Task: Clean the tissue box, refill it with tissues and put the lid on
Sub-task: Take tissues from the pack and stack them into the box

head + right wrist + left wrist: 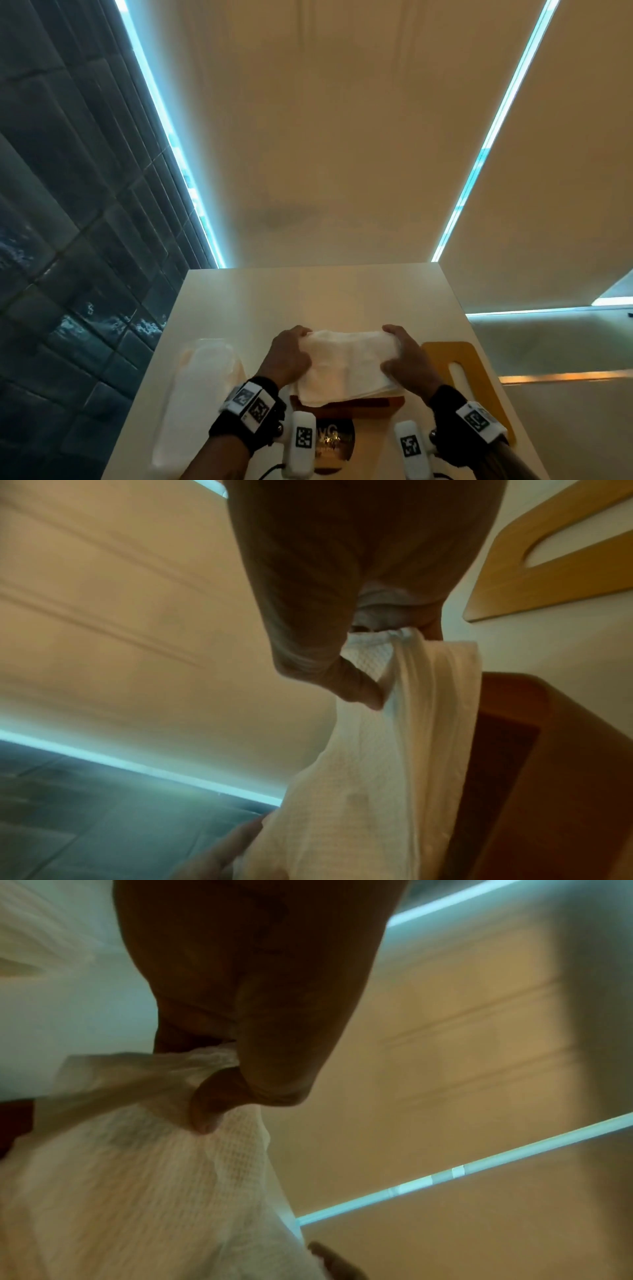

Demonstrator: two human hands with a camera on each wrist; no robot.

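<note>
A white stack of tissues [347, 363] hangs between my two hands above the wooden tissue box [363, 404], which shows only as a brown rim beneath it. My left hand [291, 353] grips the stack's left end, fingers curled over the far edge and thumb on top. My right hand [406, 359] grips the right end the same way. In the left wrist view my thumb presses into the tissues [143, 1177]. In the right wrist view the tissues [369, 777] hang beside the open box [534, 750]. The wooden lid [455, 359] with its long slot lies right of the box.
All stands on a white table [274, 301]. A clear plastic tissue wrapper [198, 387] lies to the left of the box. A round dark object [334, 442] lies at the near edge, in front of the box. A dark tiled wall rises at left.
</note>
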